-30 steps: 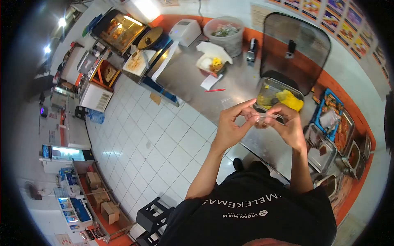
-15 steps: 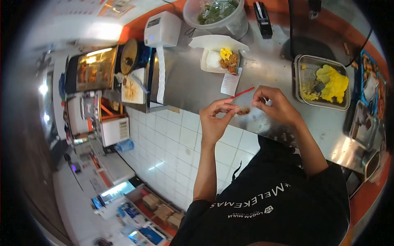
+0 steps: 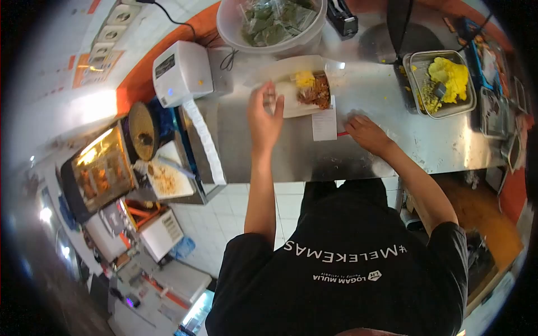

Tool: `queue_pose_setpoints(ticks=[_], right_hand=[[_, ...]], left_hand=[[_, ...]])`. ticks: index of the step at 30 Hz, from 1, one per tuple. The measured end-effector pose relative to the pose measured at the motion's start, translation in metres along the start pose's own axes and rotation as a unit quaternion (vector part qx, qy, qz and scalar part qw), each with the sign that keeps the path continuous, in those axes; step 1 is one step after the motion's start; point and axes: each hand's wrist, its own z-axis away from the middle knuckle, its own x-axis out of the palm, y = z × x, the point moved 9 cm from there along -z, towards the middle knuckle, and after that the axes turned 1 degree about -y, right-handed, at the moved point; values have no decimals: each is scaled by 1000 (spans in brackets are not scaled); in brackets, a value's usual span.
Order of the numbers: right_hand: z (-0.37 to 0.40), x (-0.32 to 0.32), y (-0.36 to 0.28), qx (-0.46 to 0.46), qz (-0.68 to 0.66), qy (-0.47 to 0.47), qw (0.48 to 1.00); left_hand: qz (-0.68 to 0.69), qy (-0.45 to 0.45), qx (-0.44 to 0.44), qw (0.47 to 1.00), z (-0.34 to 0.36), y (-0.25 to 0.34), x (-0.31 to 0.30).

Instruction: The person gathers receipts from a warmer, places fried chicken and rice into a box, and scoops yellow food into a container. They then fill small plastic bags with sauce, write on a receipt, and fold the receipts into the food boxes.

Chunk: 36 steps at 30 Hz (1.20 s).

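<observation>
My left hand [image 3: 265, 117] is raised over the left side of an opened paper food box [image 3: 290, 107]. Its fingers are curved and smeared by motion, so anything small in them cannot be made out. Inside the box, yellow food [image 3: 304, 79] and brown shredded food [image 3: 317, 94] lie on the right. Below the box's right end is a white printed receipt [image 3: 324, 126]. Just right of the receipt, my right hand [image 3: 365, 133] is low at the steel counter, fingers bent together over a thin red stick [image 3: 342, 134]. Only the stick's left end shows.
A clear tub of bagged greens [image 3: 274, 25] stands behind the box, with a black tape dispenser [image 3: 342, 18] beside it. The white label printer [image 3: 182, 74] trails a paper strip [image 3: 205, 140]. A metal tray [image 3: 416, 101] of yellow food is at right.
My hands have parted; the small clear packet with brown contents is no longer visible. The left moved over the box, the right down to the red stick. My view has turned.
</observation>
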Motion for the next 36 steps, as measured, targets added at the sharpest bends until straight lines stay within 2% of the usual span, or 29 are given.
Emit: queue_pose_setpoints(ticks=[1, 2, 3, 4, 5, 6, 8, 9, 11, 13, 15, 19, 21, 25, 27, 28, 30, 34, 36], right_hand=[[9, -15, 7, 41, 5, 20, 999], [20, -32, 6, 49, 16, 10, 999], [33, -41, 14, 124, -111, -41, 985], [47, -39, 18, 197, -237, -88, 947], [53, -36, 17, 201, -230, -95, 947], [59, -32, 24, 236, -319, -36, 917], [63, -22, 24, 291, -498, 76, 813], [57, -14, 14, 293, -493, 78, 815], [38, -19, -2, 275, -539, 220, 765], [18, -10, -16, 282, -518, 237, 772], [5, 15, -26, 303, -580, 257, 711], [-26, 44, -40, 318, -594, 240, 699], [-35, 26, -42, 301, -493, 301, 759], [-44, 38, -39, 320, -520, 261, 748], [-41, 24, -36, 297, -451, 324, 777], [-39, 26, -35, 299, -450, 324, 777], [-40, 43, -35, 305, -515, 260, 757], [-29, 31, -29, 321, -432, 308, 785], [-31, 47, -36, 320, -530, 239, 748]], left_hand=[[18, -18, -41, 999, 13, -13, 3], [34, -66, -44, 996, 31, -19, 16], [48, -111, -50, 991, 53, -28, 32], [26, -171, 1, 985, 74, -30, 51], [2, -227, 56, 972, 96, -33, 71], [10, -225, 58, 973, 112, -41, 80], [-87, -283, 179, 938, 144, -37, 103], [-82, -280, 182, 939, 150, -41, 104], [-119, -329, 206, 914, 163, -44, 111], [-127, -335, 222, 907, 164, -46, 109], [-138, -346, 236, 898, 166, -49, 107], [-120, -356, 253, 891, 163, -55, 109], [-105, -353, 265, 891, 162, -58, 108], [-90, -368, 261, 888, 160, -57, 106], [-88, -364, 264, 889, 159, -57, 106], [-85, -360, 266, 890, 159, -57, 106], [-79, -357, 266, 892, 159, -57, 105], [-70, -359, 257, 895, 158, -58, 106], [-74, -368, 250, 892, 157, -58, 105]])
